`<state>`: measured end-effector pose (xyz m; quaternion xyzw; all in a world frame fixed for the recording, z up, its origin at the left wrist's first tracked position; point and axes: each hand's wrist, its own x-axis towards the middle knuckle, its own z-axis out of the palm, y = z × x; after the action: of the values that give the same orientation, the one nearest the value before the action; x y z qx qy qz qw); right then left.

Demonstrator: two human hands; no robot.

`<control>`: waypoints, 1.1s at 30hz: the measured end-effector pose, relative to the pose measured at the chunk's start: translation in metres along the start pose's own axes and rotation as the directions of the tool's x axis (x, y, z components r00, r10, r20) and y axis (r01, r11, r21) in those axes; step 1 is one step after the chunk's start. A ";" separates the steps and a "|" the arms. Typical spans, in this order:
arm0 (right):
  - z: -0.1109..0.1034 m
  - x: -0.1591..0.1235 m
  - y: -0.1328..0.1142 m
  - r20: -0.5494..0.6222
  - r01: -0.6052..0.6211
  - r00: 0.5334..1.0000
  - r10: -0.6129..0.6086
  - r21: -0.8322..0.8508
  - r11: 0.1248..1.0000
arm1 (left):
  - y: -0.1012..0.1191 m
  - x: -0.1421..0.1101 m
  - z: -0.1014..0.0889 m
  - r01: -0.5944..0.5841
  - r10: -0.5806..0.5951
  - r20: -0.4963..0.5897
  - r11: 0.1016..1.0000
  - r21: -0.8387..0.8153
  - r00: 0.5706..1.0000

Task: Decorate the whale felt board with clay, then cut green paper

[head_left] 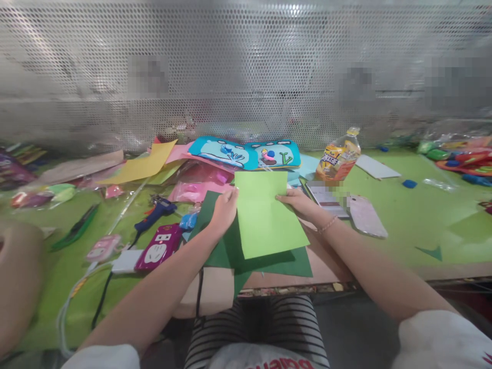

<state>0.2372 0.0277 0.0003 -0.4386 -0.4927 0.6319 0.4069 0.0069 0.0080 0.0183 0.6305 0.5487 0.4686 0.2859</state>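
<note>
Perforated metal sheeting backs a green tabletop, where a bottle (label mostly yellow) holds what looks like orange drink. The left hand and right hand pinch opposite side edges of a light-green sheet, which partly hides dark-green paper. A blue glue gun lies leftward.

Green table with blue glue gun, drink bottle, pale phone.

The location is a craft work area. Indicators: a green table carries a blue glue gun, a yellow paper sheet, bagged coloured lumps and blue picture panels; a perforated screen stands behind.
</note>
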 end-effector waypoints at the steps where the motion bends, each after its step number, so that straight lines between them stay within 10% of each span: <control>1: 0.000 0.000 0.000 0.003 -0.003 1.000 0.003 -0.010 1.000 | 0.000 0.001 0.000 -0.004 0.004 -0.005 1.000 0.019 1.000; 8: -0.001 0.001 0.000 -0.113 0.130 0.982 -0.148 -0.154 0.979 | -0.002 0.001 0.005 0.014 -0.027 0.131 0.995 0.098 0.991; 11: -0.007 0.002 -0.006 -0.268 0.328 0.792 -0.549 -0.571 0.753 | -0.004 -0.006 0.013 -0.039 -0.003 0.371 0.994 0.104 0.929; 13: -0.009 -0.001 -0.010 -0.100 0.370 0.664 -0.741 -0.817 0.442 | -0.004 -0.011 0.017 -0.097 0.027 0.512 0.989 0.110 0.858; 17: 0.007 -0.016 -0.010 0.438 0.603 0.663 -0.607 -0.793 0.086 | -0.006 -0.018 0.022 -0.175 0.061 0.646 0.978 0.113 0.761; 22: 0.027 -0.028 -0.004 0.574 0.639 0.741 -0.349 -0.762 0.105 | -0.007 -0.022 0.023 -0.183 0.042 0.680 0.974 0.136 0.732; 33: 0.020 -0.021 -0.003 0.558 0.672 0.731 -0.393 -0.689 0.271 | -0.005 -0.024 0.022 -0.274 0.114 0.698 0.954 0.122 0.707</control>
<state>0.2242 0.0027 0.0092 -0.2919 -0.9079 0.1732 0.2461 0.0258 -0.0105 -0.0011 0.8401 0.3826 0.1682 0.3457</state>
